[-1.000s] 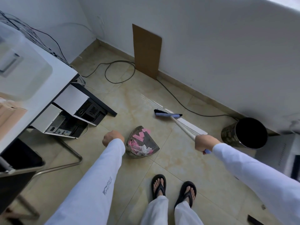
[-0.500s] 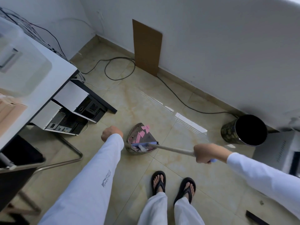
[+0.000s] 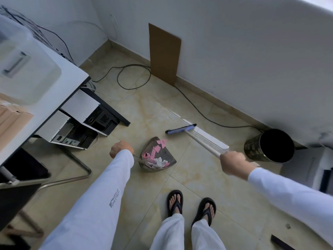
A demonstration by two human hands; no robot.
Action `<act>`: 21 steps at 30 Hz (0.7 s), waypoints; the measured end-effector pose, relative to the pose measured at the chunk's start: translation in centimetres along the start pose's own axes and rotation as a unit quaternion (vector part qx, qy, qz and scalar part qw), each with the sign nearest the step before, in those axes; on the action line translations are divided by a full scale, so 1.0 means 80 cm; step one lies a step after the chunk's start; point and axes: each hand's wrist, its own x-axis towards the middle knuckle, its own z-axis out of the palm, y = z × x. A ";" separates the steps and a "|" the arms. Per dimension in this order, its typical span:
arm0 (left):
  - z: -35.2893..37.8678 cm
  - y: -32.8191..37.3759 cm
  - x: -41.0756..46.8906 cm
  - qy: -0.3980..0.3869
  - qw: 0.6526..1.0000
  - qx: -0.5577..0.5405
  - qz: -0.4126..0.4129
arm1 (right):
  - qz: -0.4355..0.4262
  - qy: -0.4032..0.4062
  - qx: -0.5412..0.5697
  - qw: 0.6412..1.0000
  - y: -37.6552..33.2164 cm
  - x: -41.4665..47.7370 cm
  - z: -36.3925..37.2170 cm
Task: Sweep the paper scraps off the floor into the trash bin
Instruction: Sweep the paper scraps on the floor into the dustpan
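Tiled floor (image 3: 153, 188): cable (image 3: 232, 126), cardboard (image 3: 164, 55), trash bin (image 3: 252, 150).

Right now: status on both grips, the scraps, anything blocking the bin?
Left grip holds dustpan handle, right grip holds broom. Paper scraps in dustpan, not yet in trash bin. Cable on floor beyond broom.

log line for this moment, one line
left hand grips dustpan handle | right hand grips broom handle | its head beyond dustpan | paper scraps in dustpan | trash bin at right
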 end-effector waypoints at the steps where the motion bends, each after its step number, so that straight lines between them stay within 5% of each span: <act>1: 0.001 0.000 0.000 0.000 1.000 -0.003 -0.001 | -0.006 0.014 -0.030 0.999 -0.018 0.003 0.022; 9: 0.001 0.004 -0.001 0.003 1.000 -0.009 -0.001 | -0.028 -0.036 -0.206 0.977 -0.091 -0.012 0.096; 15: 0.003 0.005 -0.004 0.004 1.000 -0.002 0.000 | -0.064 -0.009 -0.122 0.990 -0.040 -0.016 0.059; 21: 0.005 0.006 -0.009 0.008 1.000 -0.003 0.004 | -0.011 0.012 -0.035 0.999 0.037 -0.034 0.006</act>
